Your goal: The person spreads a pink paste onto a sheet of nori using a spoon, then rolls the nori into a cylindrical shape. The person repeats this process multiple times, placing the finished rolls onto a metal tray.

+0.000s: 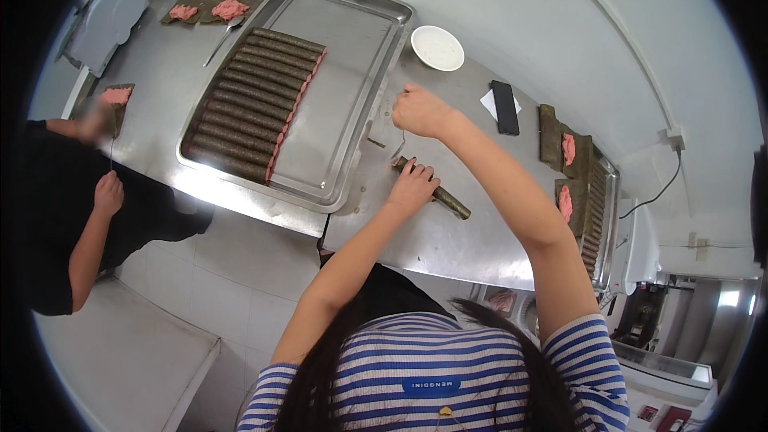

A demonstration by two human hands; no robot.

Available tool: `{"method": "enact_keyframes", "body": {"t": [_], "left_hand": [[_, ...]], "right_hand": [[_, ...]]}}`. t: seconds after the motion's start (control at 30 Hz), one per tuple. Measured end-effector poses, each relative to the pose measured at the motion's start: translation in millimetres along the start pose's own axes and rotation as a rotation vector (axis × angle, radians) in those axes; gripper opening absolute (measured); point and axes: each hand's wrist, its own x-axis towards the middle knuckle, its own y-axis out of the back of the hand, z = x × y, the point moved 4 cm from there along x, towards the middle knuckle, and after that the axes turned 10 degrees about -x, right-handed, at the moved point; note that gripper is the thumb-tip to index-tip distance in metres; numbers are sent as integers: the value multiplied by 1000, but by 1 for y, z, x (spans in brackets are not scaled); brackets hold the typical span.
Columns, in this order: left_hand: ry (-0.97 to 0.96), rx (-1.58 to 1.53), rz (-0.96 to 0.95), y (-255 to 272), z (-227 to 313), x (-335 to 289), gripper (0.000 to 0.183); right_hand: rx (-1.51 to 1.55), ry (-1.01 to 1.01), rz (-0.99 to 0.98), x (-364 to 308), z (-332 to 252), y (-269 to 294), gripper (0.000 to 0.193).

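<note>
A dark green seaweed roll (453,202) lies aslant on the steel table, my left hand (414,186) closed over its upper part. Pink paste shows at the roll's end nearest the tray. Beyond it, my right hand (424,110) is raised in a fist around a thin metal utensil (402,142), which points down to that pink end. The utensil's tip is too small to make out. A small dark scrap of seaweed (376,143) lies left of the roll.
A large steel tray (352,112) to the left holds several finished rolls (256,104). Further off are a white bowl (438,48) and a black phone (505,107). Seaweed sheets with pink paste (569,148) lie right. A co-worker (104,208) stands at the far left.
</note>
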Motion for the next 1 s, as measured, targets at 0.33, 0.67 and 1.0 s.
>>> {"method": "enact_keyframes", "body": {"t": [0.33, 0.67, 1.0], "left_hand": [[-15, 8, 39, -3, -1, 0, 33], [-15, -28, 42, -1, -3, -3, 30], [-8, -12, 22, -9, -3, 3, 30]], "right_hand": [[-9, 14, -140, 11, -15, -15, 13], [-123, 22, -44, 17, 2, 12, 10], [-137, -17, -140, 13, -12, -14, 11]]}}
